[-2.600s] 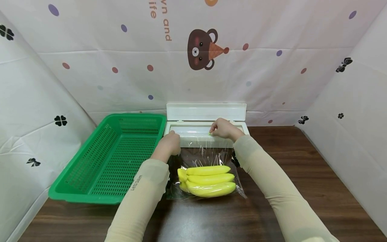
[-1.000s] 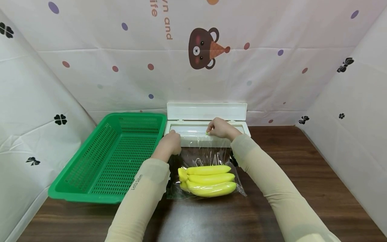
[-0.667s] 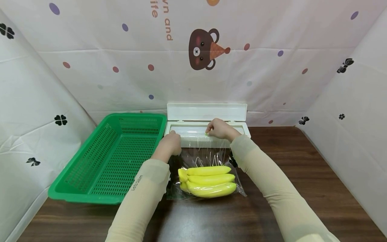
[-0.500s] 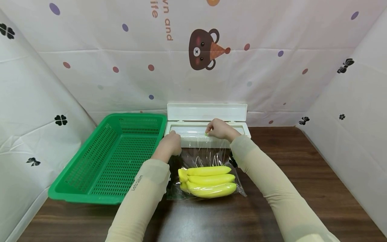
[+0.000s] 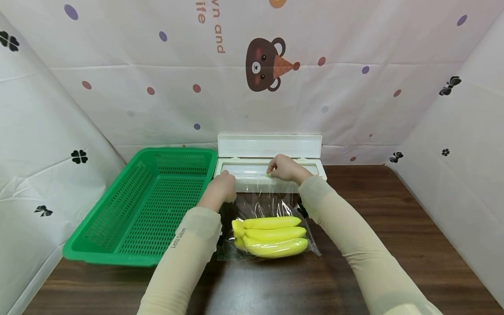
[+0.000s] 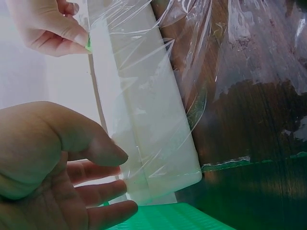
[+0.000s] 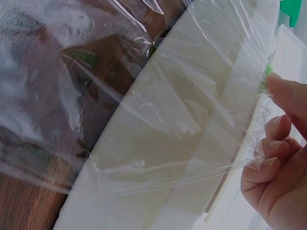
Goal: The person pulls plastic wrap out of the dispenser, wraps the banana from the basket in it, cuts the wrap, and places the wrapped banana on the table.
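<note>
A long white plastic-wrap dispenser (image 5: 244, 186) stands at the back of the table, its lid raised. My left hand (image 5: 220, 191) holds its left end, thumb and curled fingers at the edge in the left wrist view; the exact contact is partly hidden. Between right thumb and forefinger I pinch a small green slide cutter (image 7: 266, 79) on the dispenser's rail; my right hand (image 5: 285, 168) is right of the middle. Clear plastic wrap (image 7: 168, 110) runs from the rail down over the front. It covers a bunch of yellow bananas (image 5: 275, 234) lying on the table.
A green perforated basket (image 5: 138, 258) stands left of the dispenser, close to my left arm. Patterned white sheets (image 5: 354, 109) hang behind and at both sides. Bare brown wood of the table (image 5: 366, 205) shows at the right.
My right hand has slid slightly left along the rail with the green slide cutter. The left hand, dispenser and bananas look nearly unmoved.
</note>
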Demonstrator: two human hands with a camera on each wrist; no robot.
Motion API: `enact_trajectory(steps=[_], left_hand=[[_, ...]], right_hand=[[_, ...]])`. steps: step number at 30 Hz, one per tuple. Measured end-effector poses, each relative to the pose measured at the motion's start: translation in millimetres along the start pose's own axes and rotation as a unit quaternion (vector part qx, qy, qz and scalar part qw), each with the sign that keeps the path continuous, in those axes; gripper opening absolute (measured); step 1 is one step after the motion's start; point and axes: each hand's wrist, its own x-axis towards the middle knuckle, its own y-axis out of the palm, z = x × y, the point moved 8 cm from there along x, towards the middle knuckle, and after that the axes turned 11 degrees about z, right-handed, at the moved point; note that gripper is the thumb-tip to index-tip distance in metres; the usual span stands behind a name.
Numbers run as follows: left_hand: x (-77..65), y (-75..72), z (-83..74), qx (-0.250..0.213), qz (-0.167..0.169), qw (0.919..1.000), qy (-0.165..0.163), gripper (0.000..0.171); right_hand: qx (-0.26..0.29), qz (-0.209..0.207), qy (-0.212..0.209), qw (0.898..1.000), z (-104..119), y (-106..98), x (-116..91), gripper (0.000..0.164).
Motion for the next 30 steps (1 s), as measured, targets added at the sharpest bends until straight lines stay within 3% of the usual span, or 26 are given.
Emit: enact_trajectory(steps=[16,23,30], left_hand=[[1.7,1.6,0.7,-0.005,0.004,1.0000,-0.002,0.020],[1.1,2.8,-2.9,-0.018,0.001,0.9998,0.009,0.028],[-0.8,0.4,2.1,-0.014,0.007,0.9999,-0.005,0.025]], right_hand=[[0.006,0.005,-0.005,1.000,6,3,2,0.013],[-0.015,0.012,0.006,1.000,10,6,6,0.014],[-0.007,0.012,-0.002,1.000,18,7,11,0.014]])
